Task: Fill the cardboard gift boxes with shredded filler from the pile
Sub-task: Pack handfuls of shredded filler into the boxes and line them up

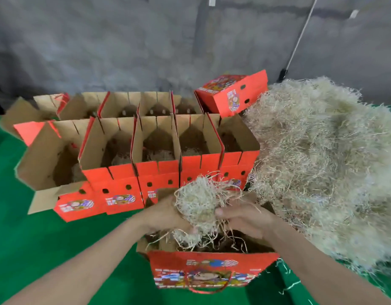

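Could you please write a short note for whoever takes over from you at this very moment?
Hands: left hand and right hand both grip one clump of filler just above the open nearest box.
Things: pile to the right; two rows of open boxes behind, front row and back row; a closed box beyond them beside the pile.
Done: front row shows some filler inside.
Left: drop this clump into the nearest box; back row's contents cannot be told, so check it.

Rough grey wall behind a green worktop, a thin white pole leaning at right.
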### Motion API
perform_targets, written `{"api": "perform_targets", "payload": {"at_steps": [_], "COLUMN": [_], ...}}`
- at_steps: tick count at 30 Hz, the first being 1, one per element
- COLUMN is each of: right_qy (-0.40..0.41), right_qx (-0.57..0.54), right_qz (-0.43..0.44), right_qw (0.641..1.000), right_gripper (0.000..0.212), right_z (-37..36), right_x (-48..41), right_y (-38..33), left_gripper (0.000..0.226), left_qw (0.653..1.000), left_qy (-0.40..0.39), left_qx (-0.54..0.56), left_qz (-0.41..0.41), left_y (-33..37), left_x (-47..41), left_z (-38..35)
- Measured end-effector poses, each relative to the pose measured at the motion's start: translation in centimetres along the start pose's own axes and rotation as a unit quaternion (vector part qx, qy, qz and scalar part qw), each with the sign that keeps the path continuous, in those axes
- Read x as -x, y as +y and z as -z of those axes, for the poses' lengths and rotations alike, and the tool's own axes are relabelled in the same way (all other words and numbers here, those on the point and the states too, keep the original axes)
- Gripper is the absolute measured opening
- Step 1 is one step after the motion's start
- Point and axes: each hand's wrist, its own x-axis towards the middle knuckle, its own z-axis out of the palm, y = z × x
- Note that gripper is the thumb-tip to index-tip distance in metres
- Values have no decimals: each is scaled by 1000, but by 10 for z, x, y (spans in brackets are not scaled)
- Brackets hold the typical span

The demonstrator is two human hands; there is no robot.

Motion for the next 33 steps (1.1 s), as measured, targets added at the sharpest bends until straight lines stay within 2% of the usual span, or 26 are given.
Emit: {"api": "perform_targets", "payload": {"at_steps": [2,4,5,8,9,14,17,19,20,21,22,23,24,26,27,28,30,32,33], "right_qy": [50,145,180,227,239,284,269,239,209,175,135,118,123,141,147,161,185,207,213], "right_qx": [40,85,94,82,71,10,69,41,30,50,82,108,118,149,189,239,299,305,310], "right_qz": [-23,-34,-41,-64,-65,-71,-71,-81,-88,-104,-125,-136,-139,-117,-102,-101,-102,-108,-114], "right_qw": [998,985,978,968,966,956,958,967,973,978,980,978,976,972,966,952,930,923,920], "right_gripper": [51,58,64,86,88,82,42,40,59,91,113,119,110,62,43,33,27,41,49], "right_z": [-8,-10,-9,5,11,30,32,28,25,23,18,11,4,1,3,7,21,36,41], "right_x": [-5,-11,-10,-1,1,1,6,7,7,5,-1,-6,-11,-20,-21,-18,-11,-3,0], "right_y": [10,19,21,23,26,34,32,26,24,26,29,31,35,41,41,40,38,40,41], "left_gripper": [81,99,100,81,85,88,88,98,105,110,112,111,107,99,96,96,92,84,88], "left_qw": [995,988,984,972,967,950,937,947,952,956,957,957,957,966,974,979,982,981,980], "left_qy": [-67,-61,-43,18,26,66,110,110,97,80,64,49,34,-1,-7,-2,28,45,49], "left_qx": [61,125,154,212,232,283,311,282,270,264,264,268,269,238,207,178,155,156,155], "left_qz": [33,69,81,96,101,114,117,110,106,101,99,98,100,97,97,99,103,107,113], "left_y": [-11,-20,-23,-31,-32,-40,-46,-48,-47,-44,-40,-37,-35,-33,-34,-36,-42,-44,-46], "left_x": [-8,-10,-10,-8,-7,-11,-14,-17,-19,-20,-21,-23,-24,-24,-23,-21,-18,-15,-15], "left_z": [-8,-7,-2,12,15,11,11,11,9,6,0,-7,-13,-22,-22,-20,-9,1,4]}}
